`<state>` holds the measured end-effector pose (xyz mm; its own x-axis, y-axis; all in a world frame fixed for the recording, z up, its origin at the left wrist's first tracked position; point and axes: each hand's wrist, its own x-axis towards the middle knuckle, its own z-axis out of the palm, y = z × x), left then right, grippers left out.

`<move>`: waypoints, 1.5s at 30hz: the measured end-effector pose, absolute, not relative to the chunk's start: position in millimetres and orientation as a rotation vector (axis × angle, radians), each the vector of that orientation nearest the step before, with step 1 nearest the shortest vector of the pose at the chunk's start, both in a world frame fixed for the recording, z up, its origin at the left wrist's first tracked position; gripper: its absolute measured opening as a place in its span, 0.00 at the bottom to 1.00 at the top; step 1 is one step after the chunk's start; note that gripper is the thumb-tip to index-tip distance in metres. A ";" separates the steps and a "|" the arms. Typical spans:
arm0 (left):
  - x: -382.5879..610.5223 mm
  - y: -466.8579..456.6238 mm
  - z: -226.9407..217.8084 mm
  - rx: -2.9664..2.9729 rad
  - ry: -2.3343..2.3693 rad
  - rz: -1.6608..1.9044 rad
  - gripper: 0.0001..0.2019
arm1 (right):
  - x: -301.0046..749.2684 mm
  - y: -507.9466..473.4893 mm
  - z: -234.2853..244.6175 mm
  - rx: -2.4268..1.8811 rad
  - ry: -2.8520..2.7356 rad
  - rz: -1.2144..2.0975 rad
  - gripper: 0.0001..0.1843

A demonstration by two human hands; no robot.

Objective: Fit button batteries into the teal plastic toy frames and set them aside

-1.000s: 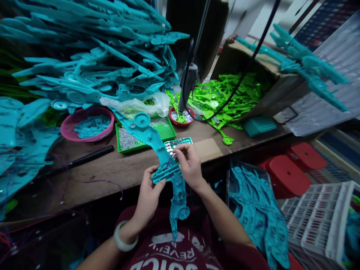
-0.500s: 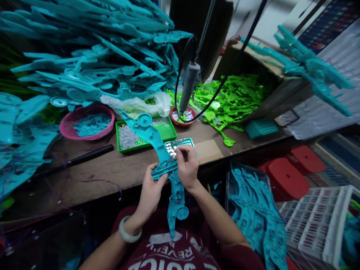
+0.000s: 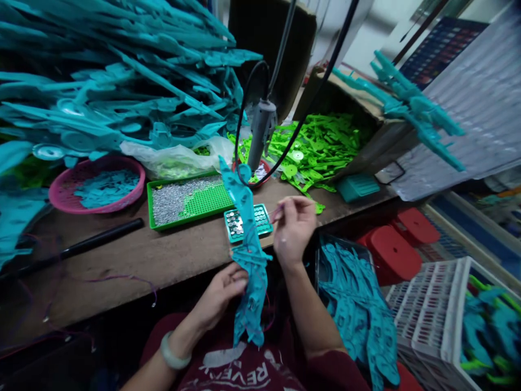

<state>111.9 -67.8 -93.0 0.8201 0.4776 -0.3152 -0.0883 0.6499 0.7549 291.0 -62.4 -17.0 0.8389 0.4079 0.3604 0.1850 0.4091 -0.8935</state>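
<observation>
A long, curved teal plastic part (image 3: 257, 271) stands lengthwise in front of my body, its far end over the table. The fingers of my left hand (image 3: 226, 290) are curled closed on its left edge. My right hand (image 3: 296, 231) is raised to the right of the part, thumb and fingers pinched on a thin purplish wire (image 3: 278, 213). More thin wire shows beside the part's lower right edge. Behind the part, a small teal tray (image 3: 228, 237) holds shiny round metal discs; the part hides its middle.
A green tray (image 3: 151, 221) of small screws and a pink basket (image 3: 138, 190) of teal pieces stand at left. An electric screwdriver (image 3: 262, 127) hangs over the table. Teal parts (image 3: 122, 98) are piled behind, bright green ones (image 3: 321, 146) at right. Red stools (image 3: 393, 252) stand right.
The teal part has turned more upright and narrower to view. My right hand has moved right, away from it, with the wire. My left hand has shifted lower along the part.
</observation>
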 end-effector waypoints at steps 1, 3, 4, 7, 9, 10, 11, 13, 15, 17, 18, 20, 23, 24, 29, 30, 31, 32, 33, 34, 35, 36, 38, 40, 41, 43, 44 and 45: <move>111.5 -70.9 -97.1 0.860 0.451 0.253 0.18 | 286.5 -61.8 -18.1 -1.157 -0.612 0.256 0.08; 113.5 -75.3 -104.5 0.911 0.351 0.130 0.20 | 277.5 -61.0 -20.4 -1.143 -0.627 0.396 0.10; 115.5 -76.4 -106.5 0.904 0.351 0.099 0.20 | 274.8 -60.7 -20.8 -1.132 -0.619 0.419 0.11; 121.9 -75.0 -102.9 0.862 0.555 0.142 0.19 | 278.7 -59.7 -19.7 -1.150 -0.603 0.364 0.12; 123.5 -70.6 -96.4 0.855 0.721 0.225 0.19 | 289.1 -57.3 -22.0 -1.189 -0.617 0.292 0.10; 122.9 -68.1 -93.9 0.845 0.756 0.257 0.18 | 295.0 -55.6 -25.2 -1.203 -0.630 0.267 0.09; 121.3 -65.9 -92.4 0.813 0.761 0.267 0.17 | 300.4 -53.8 -29.6 -1.210 -0.646 0.253 0.08; 116.0 -63.9 -93.7 0.746 0.722 0.243 0.18 | 308.0 -50.9 -39.3 -1.211 -0.672 0.254 0.06; 110.0 -66.0 -100.2 0.726 0.692 0.209 0.23 | 310.2 -49.5 -45.8 -1.212 -0.680 0.265 0.05; 105.6 -70.8 -109.5 0.761 0.707 0.214 0.24 | 308.5 -49.1 -45.3 -1.218 -0.645 0.239 0.05; 104.1 -73.5 -114.0 0.784 0.723 0.226 0.24 | 307.2 -49.5 -42.1 -1.224 -0.612 0.202 0.05; 102.0 -78.5 -120.5 0.820 0.756 0.267 0.22 | 306.1 -53.1 -31.0 -1.245 -0.540 0.053 0.06; 95.6 -83.9 -121.2 0.872 0.803 0.362 0.21 | 314.5 -73.4 -8.6 -1.272 -0.485 -0.328 0.08; 91.7 -85.2 -119.4 0.895 0.815 0.391 0.20 | 321.0 -85.6 -1.3 -1.265 -0.485 -0.448 0.07; 63.7 -87.4 -107.4 1.099 0.892 0.565 0.19 | 372.5 -159.5 21.2 -1.694 -0.944 -0.055 0.05; 58.7 -86.7 -105.7 1.132 0.915 0.600 0.20 | 381.6 -166.7 21.6 -1.844 -1.164 0.249 0.05; 54.7 -85.8 -104.5 1.159 0.933 0.619 0.20 | 388.3 -168.2 20.1 -1.946 -1.366 0.544 0.06; 52.0 -85.0 -103.8 1.175 0.940 0.627 0.19 | 392.3 -163.3 16.6 -1.993 -1.525 0.758 0.07; 50.8 -84.7 -103.7 1.180 0.931 0.618 0.19 | 393.6 -152.4 11.2 -2.009 -1.623 0.838 0.08; 51.0 -85.1 -104.1 1.169 0.906 0.599 0.18 | 392.6 -136.6 4.1 -2.021 -1.664 0.785 0.09; 52.4 -86.4 -104.9 1.147 0.875 0.582 0.18 | 389.8 -117.3 -4.4 -2.034 -1.669 0.639 0.10; 54.7 -88.6 -105.7 1.122 0.842 0.565 0.17 | 386.2 -96.5 -13.5 -2.043 -1.651 0.448 0.09; 60.5 -95.1 -106.8 1.102 0.802 0.538 0.16 | 378.7 -57.7 -31.5 -2.064 -1.715 0.231 0.07; 65.6 -101.2 -106.3 1.090 0.839 0.563 0.16 | 373.9 -30.9 -46.5 -2.064 -1.859 0.191 0.07; 67.2 -102.9 -105.5 1.079 0.875 0.584 0.16 | 373.0 -23.1 -52.6 -2.052 -1.924 0.197 0.05; 68.4 -101.5 -103.0 1.047 0.951 0.637 0.16 | 373.8 -16.5 -62.0 -2.020 -1.988 0.183 0.04; 68.0 -98.2 -101.5 1.037 0.977 0.656 0.16 | 375.1 -16.2 -65.5 -2.004 -1.999 0.170 0.06; 67.3 -93.3 -100.0 1.042 0.982 0.660 0.16 | 376.7 -17.0 -68.2 -1.988 -2.001 0.158 0.07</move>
<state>67.3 -93.3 -100.0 0.4331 0.8329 -0.3444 -0.0046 0.3842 0.9233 376.7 -17.0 -68.2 0.0154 0.9895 0.1438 0.9548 0.0282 -0.2960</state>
